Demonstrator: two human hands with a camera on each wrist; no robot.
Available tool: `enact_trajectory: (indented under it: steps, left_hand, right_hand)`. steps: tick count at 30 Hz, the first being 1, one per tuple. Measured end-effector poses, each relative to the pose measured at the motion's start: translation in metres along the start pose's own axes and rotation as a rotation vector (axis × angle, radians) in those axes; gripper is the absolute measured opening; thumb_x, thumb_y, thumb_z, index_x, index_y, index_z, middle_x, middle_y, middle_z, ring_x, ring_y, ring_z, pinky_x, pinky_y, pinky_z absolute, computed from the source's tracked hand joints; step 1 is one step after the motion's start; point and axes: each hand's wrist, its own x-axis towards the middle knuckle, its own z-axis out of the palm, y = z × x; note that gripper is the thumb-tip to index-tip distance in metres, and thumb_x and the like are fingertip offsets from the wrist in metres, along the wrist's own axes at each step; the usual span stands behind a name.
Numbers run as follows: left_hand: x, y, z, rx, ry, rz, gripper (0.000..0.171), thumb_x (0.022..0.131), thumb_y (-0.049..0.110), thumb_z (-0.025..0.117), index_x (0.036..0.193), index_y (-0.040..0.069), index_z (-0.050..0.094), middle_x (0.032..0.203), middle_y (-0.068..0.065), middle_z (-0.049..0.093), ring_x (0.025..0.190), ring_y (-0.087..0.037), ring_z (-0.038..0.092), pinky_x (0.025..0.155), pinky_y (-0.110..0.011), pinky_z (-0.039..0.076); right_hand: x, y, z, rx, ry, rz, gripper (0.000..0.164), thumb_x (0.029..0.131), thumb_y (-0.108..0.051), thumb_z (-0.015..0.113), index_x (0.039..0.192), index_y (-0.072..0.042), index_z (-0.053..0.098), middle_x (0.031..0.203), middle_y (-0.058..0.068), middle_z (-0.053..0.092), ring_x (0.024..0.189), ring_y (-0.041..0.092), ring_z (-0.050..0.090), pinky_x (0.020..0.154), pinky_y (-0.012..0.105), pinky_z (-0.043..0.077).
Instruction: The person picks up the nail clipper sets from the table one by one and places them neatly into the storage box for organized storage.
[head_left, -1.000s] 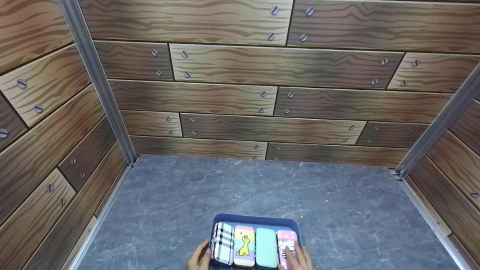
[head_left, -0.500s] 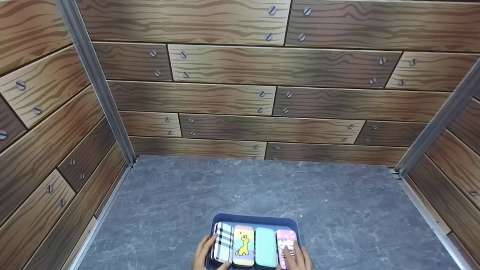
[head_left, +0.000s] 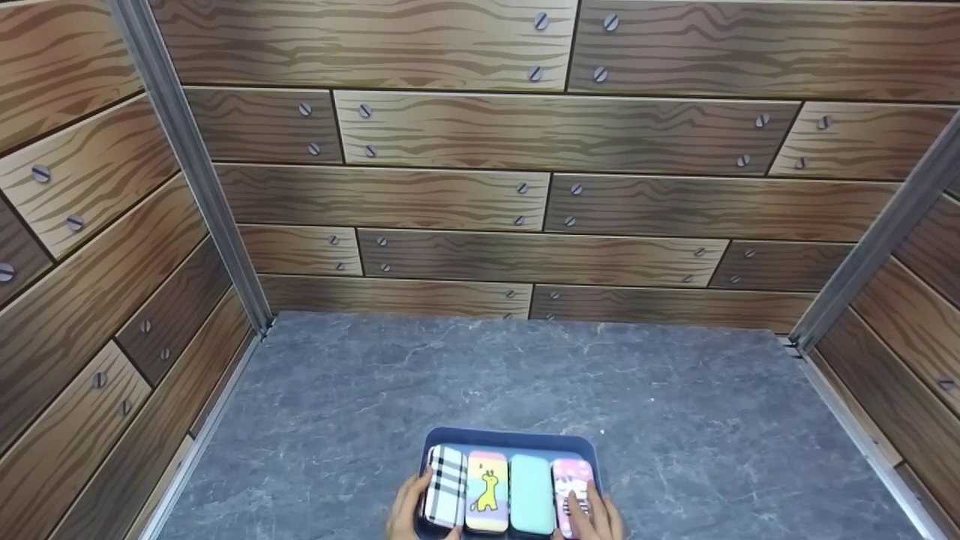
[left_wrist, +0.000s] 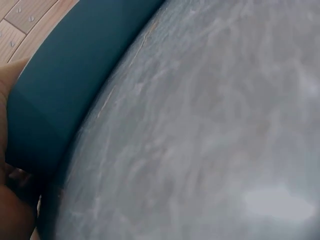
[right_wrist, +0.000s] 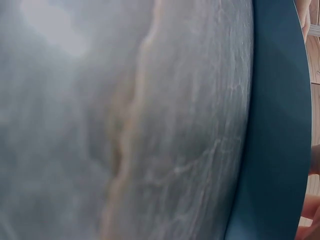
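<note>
In the head view a dark blue tray [head_left: 517, 434] holds a row of slim oblong cases. At its left end lies a black-and-white plaid case [head_left: 448, 487], with the fingers of my left hand [head_left: 406, 510] at its left side and the thumb near its lower edge. A pastel case with a yellow giraffe [head_left: 487, 491] and a mint-green case [head_left: 532, 495] lie in the middle. My right hand [head_left: 596, 517] holds a pink case with a cartoon figure [head_left: 574, 480], fingers over its top and right side, thumb at its lower left. The frame cuts off both hands.
Under the tray spreads a grey marbled tabletop [head_left: 360, 397]. Wood-plank patterned walls [head_left: 450, 195] enclose it at the back and sides, with metal posts [head_left: 191, 150] in the corners. Both wrist views mostly show the tray's outer wall [left_wrist: 55, 95] and the tabletop.
My left hand has shifted right from the tray's left rim onto the plaid case, its thumb now near the case's lower edge. The right hand stays almost still on the pink case.
</note>
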Motion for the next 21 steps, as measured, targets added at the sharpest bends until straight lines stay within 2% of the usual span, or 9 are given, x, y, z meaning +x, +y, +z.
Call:
enact_trajectory:
  steps: [2,7,9,11,14,18,21]
  left_hand:
    - [0.0,0.004,0.001,0.022,0.02,-0.009,0.081,0.062,0.036,0.086,0.133,0.016,0.052,0.125,-0.003,0.05,0.107,-0.018,0.053,0.084,-0.032,0.049]
    - [0.004,0.013,0.005,0.061,0.02,-0.011,0.077,0.058,0.026,0.087,0.123,0.007,0.052,0.119,-0.008,0.052,0.103,-0.022,0.056,0.08,-0.037,0.051]
    - [0.005,0.016,0.005,0.075,0.005,-0.011,0.074,0.057,0.024,0.087,0.12,0.006,0.051,0.115,-0.007,0.052,0.1,-0.022,0.057,0.078,-0.037,0.052]
    - [0.006,0.017,0.006,0.094,-0.009,-0.021,0.072,0.057,0.024,0.086,0.117,0.007,0.05,0.113,-0.005,0.052,0.097,-0.02,0.057,0.076,-0.035,0.052]
    - [0.005,0.02,0.006,0.114,-0.002,-0.039,0.072,0.057,0.026,0.086,0.117,0.009,0.05,0.111,-0.002,0.051,0.094,-0.017,0.057,0.074,-0.032,0.052]
    - [0.003,0.017,0.007,0.109,0.028,-0.016,0.072,0.058,0.028,0.086,0.118,0.009,0.051,0.111,-0.003,0.052,0.092,-0.018,0.059,0.071,-0.032,0.053]
    - [0.001,0.01,0.008,0.063,0.053,0.014,0.074,0.059,0.029,0.086,0.121,0.009,0.051,0.113,-0.001,0.053,0.095,-0.016,0.058,0.074,-0.031,0.052]
  right_hand:
    - [0.0,0.0,0.0,0.002,0.001,-0.003,0.049,0.076,-0.038,0.064,0.095,0.007,0.068,0.107,0.035,0.056,0.094,0.054,0.046,0.111,0.016,0.004]
    - [0.0,-0.002,-0.003,-0.005,-0.04,0.043,0.047,0.059,-0.02,0.075,0.098,0.006,0.068,0.109,0.034,0.056,0.095,0.056,0.046,0.108,0.015,0.005]
    - [-0.001,-0.004,-0.004,-0.02,-0.064,0.081,0.051,0.052,-0.014,0.077,0.099,0.005,0.068,0.111,0.032,0.056,0.096,0.056,0.047,0.107,0.024,0.017]
    - [-0.001,-0.006,-0.005,-0.04,-0.087,0.114,0.052,0.051,-0.013,0.079,0.099,0.004,0.068,0.112,0.03,0.057,0.097,0.055,0.047,0.101,0.036,0.028]
    - [-0.001,-0.008,-0.006,-0.066,-0.108,0.135,0.051,0.052,-0.014,0.08,0.099,0.002,0.069,0.113,0.028,0.057,0.097,0.053,0.049,0.082,0.049,0.039]
    - [0.0,-0.007,-0.006,-0.071,-0.11,0.124,0.051,0.052,-0.014,0.08,0.099,0.003,0.069,0.113,0.028,0.058,0.097,0.053,0.049,0.089,0.043,0.034]
    - [0.001,-0.008,-0.007,-0.071,-0.114,0.121,0.052,0.051,-0.014,0.081,0.099,0.003,0.068,0.112,0.028,0.057,0.097,0.053,0.049,0.09,0.04,0.031]
